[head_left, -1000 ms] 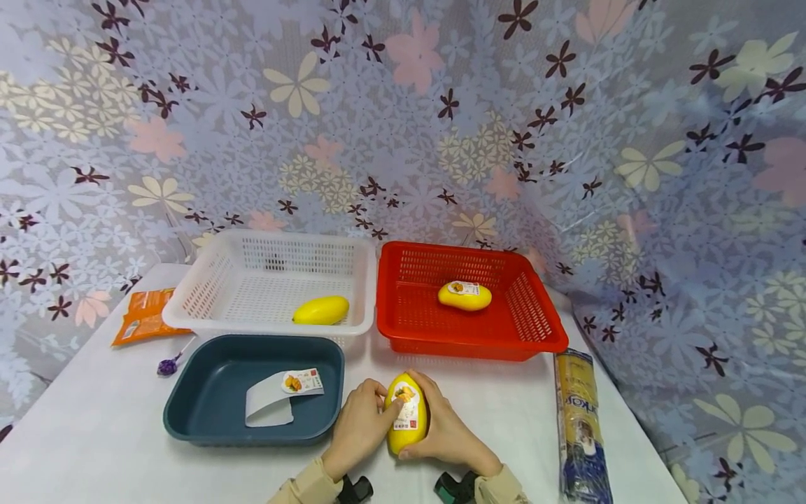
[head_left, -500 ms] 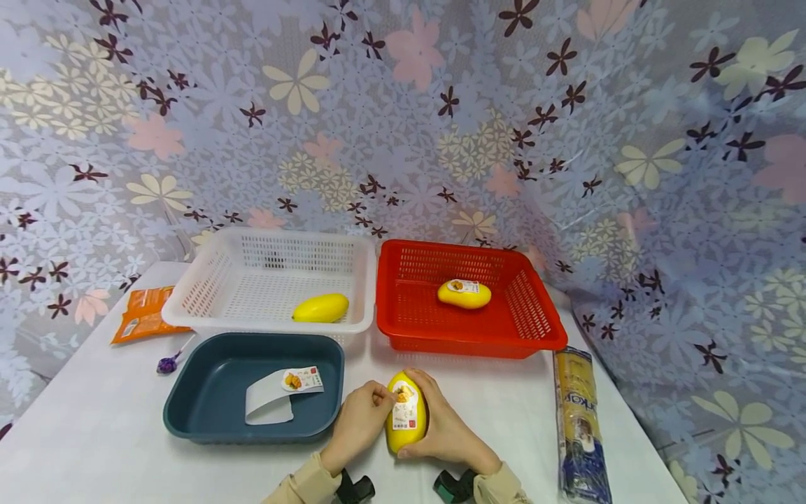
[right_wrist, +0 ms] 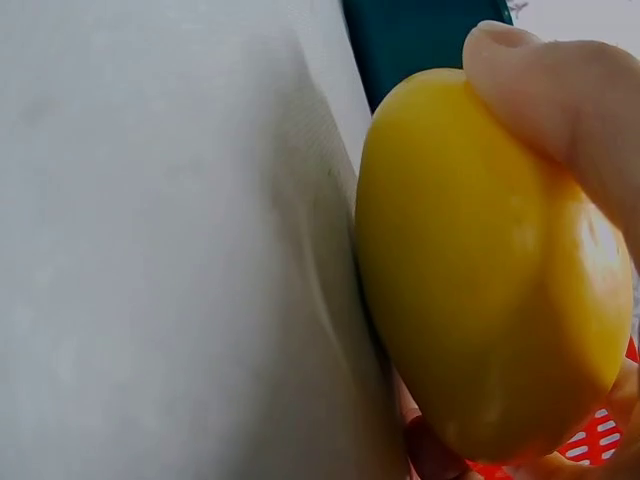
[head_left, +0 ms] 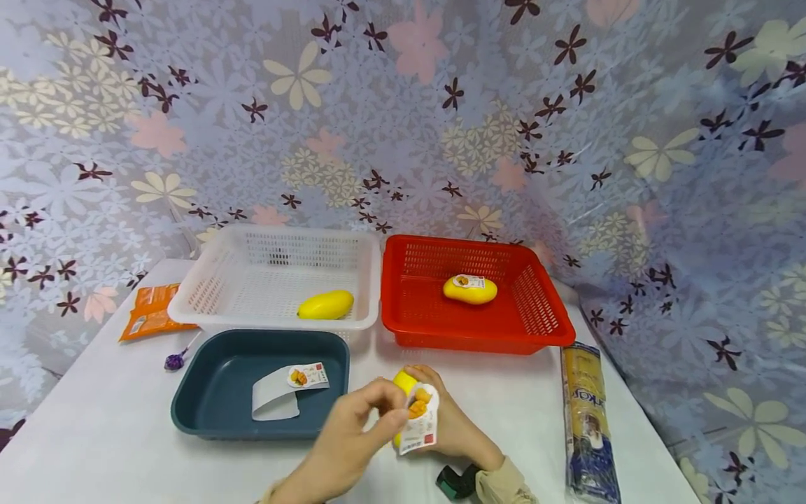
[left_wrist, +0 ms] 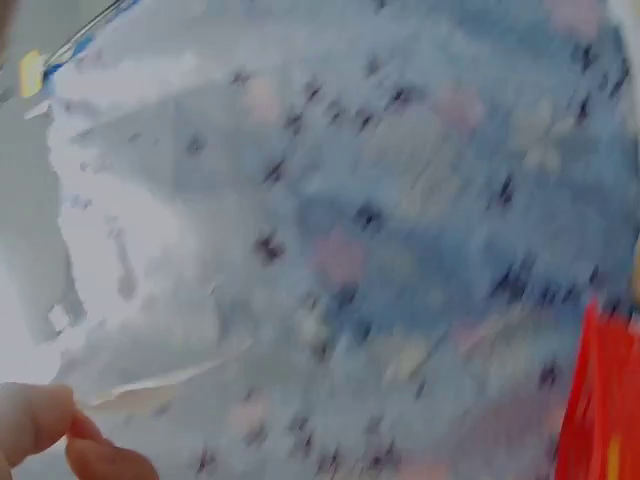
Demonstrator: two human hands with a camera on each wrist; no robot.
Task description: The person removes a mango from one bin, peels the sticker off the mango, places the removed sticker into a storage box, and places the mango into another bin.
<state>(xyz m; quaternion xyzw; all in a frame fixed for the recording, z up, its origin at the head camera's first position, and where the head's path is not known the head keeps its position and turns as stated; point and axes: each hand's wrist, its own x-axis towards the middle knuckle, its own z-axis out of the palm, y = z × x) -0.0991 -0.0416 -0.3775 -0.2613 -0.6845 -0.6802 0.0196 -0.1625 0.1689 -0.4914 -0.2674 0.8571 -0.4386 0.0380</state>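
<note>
A white label (head_left: 425,428) with a mango picture hangs from my left hand (head_left: 352,435), raised off the fruit in the head view. Thumb and finger pinch its edge; in the left wrist view the thin label (left_wrist: 165,385) is seen edge-on at the fingertips. My right hand (head_left: 458,428) grips a yellow mango (head_left: 404,381), partly hidden behind the label and left hand. The right wrist view shows this mango (right_wrist: 480,260) with bare skin on the side facing that camera, the thumb across its top and fingers beneath.
A red basket (head_left: 478,343) holds a labelled mango (head_left: 474,292). The white basket (head_left: 277,323) holds a plain mango (head_left: 326,305). In the dark teal tray (head_left: 208,420) lies a label strip (head_left: 274,400). An orange packet (head_left: 151,311), purple lollipop (head_left: 174,361) and pasta-like bag (head_left: 587,427) lie around.
The label has come off the mango and now hangs from my left hand, which has lifted and moved toward the camera. The right hand has kept its grip on the mango.
</note>
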